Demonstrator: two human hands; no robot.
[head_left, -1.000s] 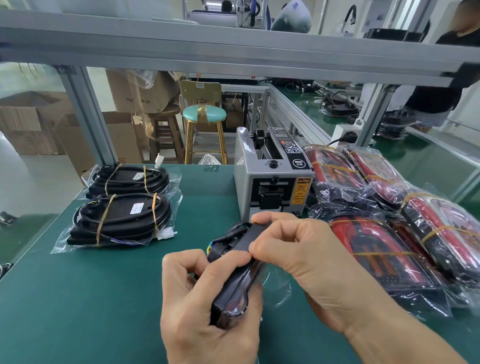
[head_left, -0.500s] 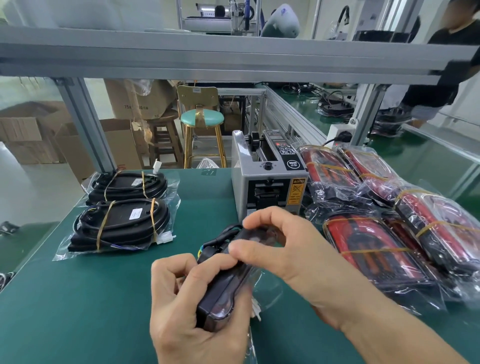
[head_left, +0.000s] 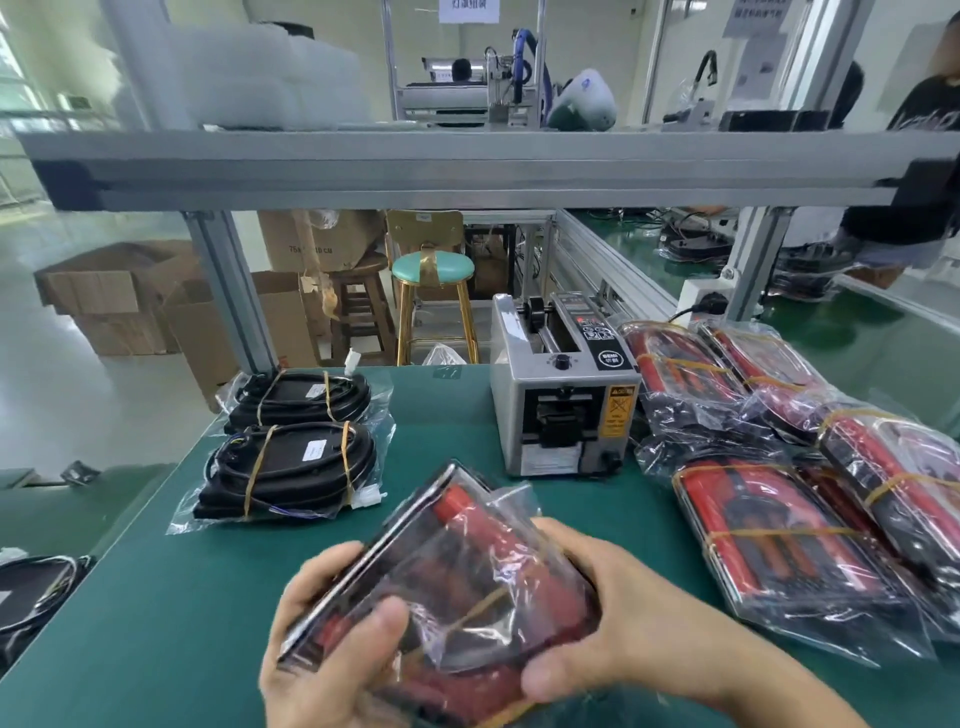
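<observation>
View from head height down onto a green counter (head_left: 156, 597) in a workshop. Low and centre, lifted just above the counter: a bagged lamp unit (head_left: 467, 561), red and black, in crinkled clear plastic, tilted with its far end up and to the left. Left hand (head_left: 332, 654) wrapped around the near left edge, thumb pressed across the top of the plastic, fingers curled beneath. Right hand (head_left: 618, 618) gripping the right side, thumb along the near edge, fingers curled around the far edge. A thin yellow rubber band (head_left: 483, 605) visible under the plastic, between the two thumbs.

Behind the hands, standing on the counter: a grey tape dispenser machine (head_left: 563, 410) with a yellow warning label on its front. To the left, well apart from the hands: two bagged black units (head_left: 296, 470), one behind the other, each bound with yellow bands and wound with black cable. To the right of the machine: a pile of bagged red units (head_left: 779, 545), overlapping, banded likewise, near the right hand but not touching it.

Overhead, across the whole width: a grey aluminium frame beam (head_left: 467, 166). Beyond the counter's far edge: a teal-seated stool (head_left: 432, 267) on gold legs, a wooden stool (head_left: 361, 301) just beside it, cardboard boxes (head_left: 114, 296) on the floor.
</observation>
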